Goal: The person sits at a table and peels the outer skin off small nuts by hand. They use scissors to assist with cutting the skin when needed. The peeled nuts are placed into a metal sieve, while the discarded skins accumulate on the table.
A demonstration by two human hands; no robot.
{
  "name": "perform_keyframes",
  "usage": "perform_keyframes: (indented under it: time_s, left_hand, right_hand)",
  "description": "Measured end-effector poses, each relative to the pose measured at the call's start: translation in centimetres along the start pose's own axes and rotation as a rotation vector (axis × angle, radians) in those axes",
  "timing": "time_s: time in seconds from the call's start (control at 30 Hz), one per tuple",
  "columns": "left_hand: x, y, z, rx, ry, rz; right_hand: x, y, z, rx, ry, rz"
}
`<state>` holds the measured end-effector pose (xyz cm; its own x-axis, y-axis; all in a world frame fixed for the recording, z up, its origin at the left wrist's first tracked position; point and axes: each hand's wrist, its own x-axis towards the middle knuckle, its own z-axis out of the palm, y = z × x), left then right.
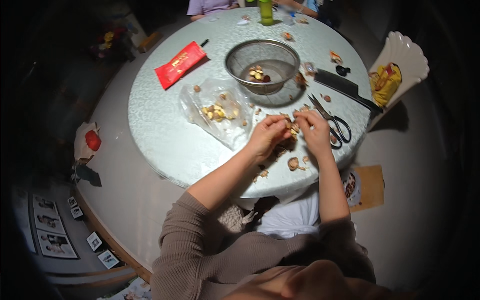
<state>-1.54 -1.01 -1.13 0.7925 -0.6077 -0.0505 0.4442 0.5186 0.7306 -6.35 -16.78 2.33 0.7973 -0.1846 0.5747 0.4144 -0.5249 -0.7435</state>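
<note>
My left hand pinches a small brown nut, apparently a chestnut, between thumb and fingertips. Close beside it, the fingers of my right hand are bent at the nut; whether they grip its shell is hidden. Brown shell scraps lie on the table under both hands. Left of them, a clear plastic bag is spread out with peeled yellow nuts on it. Beyond my hands stands a metal mesh strainer, holding several peeled nuts. Black-handled scissors lie open right of my right hand.
On the round cloth-covered table are a black cleaver, a red packet and a green bottle. Two people sit across. A scalloped white container stands right; a cardboard sheet lies on the floor.
</note>
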Motion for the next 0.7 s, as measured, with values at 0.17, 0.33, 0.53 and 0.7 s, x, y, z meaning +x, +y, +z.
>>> perform_keyframes:
  time_s: [0.17,0.33,0.53,0.7]
  left_hand:
    - [0.3,0.3,-0.2,0.097,0.061,0.039]
    - [0.7,-0.2,0.1,0.342,0.095,0.082]
    - [0.9,-0.6,-0.2,0.484,0.073,0.128]
    - [0.6,-0.3,0.0,0.514,0.088,0.126]
  right_hand:
    - [-0.1,0.6,2.5,0.055,-0.029,-0.027]
    - [-0.8,2.0,2.6,-0.038,-0.04,-0.097]
    - [-0.9,2.4,2.6,-0.06,-0.047,-0.169]
    - [-1.1,2.3,2.6,-0.045,-0.048,-0.171]
